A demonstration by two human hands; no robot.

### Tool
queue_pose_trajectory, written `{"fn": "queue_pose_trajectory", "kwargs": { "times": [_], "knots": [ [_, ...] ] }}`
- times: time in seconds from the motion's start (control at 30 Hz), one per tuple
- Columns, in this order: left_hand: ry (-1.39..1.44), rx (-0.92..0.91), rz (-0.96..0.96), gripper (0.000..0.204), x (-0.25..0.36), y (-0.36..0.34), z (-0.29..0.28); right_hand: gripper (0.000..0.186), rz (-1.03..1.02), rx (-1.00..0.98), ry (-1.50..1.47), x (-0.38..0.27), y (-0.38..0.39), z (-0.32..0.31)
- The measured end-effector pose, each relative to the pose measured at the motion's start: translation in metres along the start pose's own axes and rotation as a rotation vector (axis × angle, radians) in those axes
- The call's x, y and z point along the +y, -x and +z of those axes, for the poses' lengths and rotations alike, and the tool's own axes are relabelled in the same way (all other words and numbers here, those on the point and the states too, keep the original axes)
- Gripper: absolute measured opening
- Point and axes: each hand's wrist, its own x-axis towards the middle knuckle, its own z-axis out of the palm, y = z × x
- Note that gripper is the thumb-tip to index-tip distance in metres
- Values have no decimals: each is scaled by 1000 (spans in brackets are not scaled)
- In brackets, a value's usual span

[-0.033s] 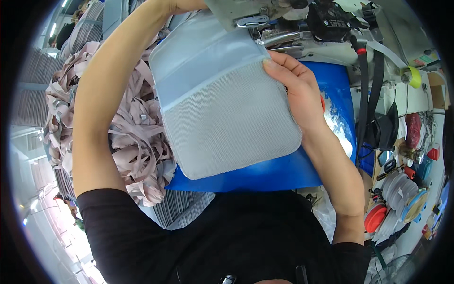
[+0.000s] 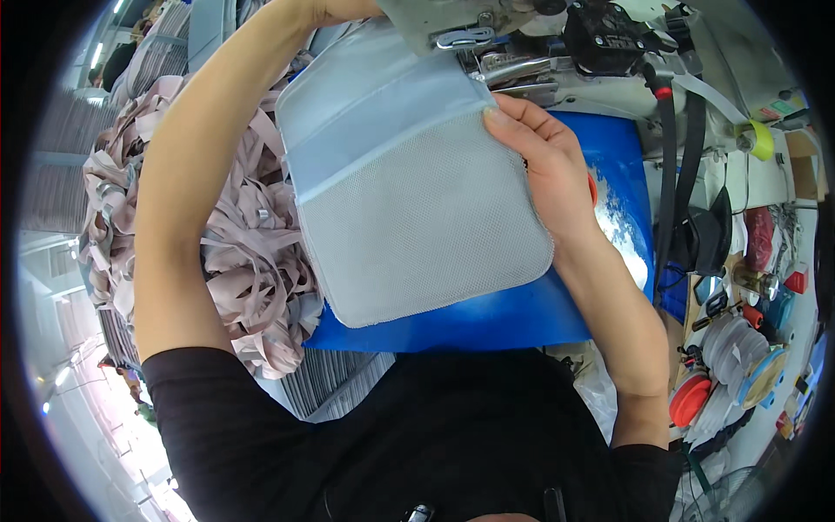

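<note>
A light grey-blue fabric panel [image 2: 409,217], with a smooth band across its upper part and fine mesh below, lies under the head of a sewing machine [image 2: 470,26] over a blue work surface [image 2: 417,331]. My right hand [image 2: 544,161] grips the panel's right edge near the band's seam, thumb on top and fingers curled at the rim. My left hand [image 2: 341,9] reaches up to the panel's far left edge at the top of the view; its fingers are hidden by the machine.
A tangled heap of pale pink strips [image 2: 243,244] sits left, beside stacked grey material [image 2: 65,157]. Black straps [image 2: 670,174] hang from the machine on the right, near a yellow tape roll [image 2: 761,146]. Several discs and spools [image 2: 726,348] crowd the lower right.
</note>
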Motion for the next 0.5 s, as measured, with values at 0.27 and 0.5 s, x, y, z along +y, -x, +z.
{"fn": "queue_pose_trajectory", "kwargs": {
  "times": [0.27,0.5],
  "knots": [
    [-311,147,191,34,-42,-6,11,27,15,34,50,-5,4,9],
    [-555,556,27,35,19,54,42,28,35,8,-11,-2,0,9]
  ]
}}
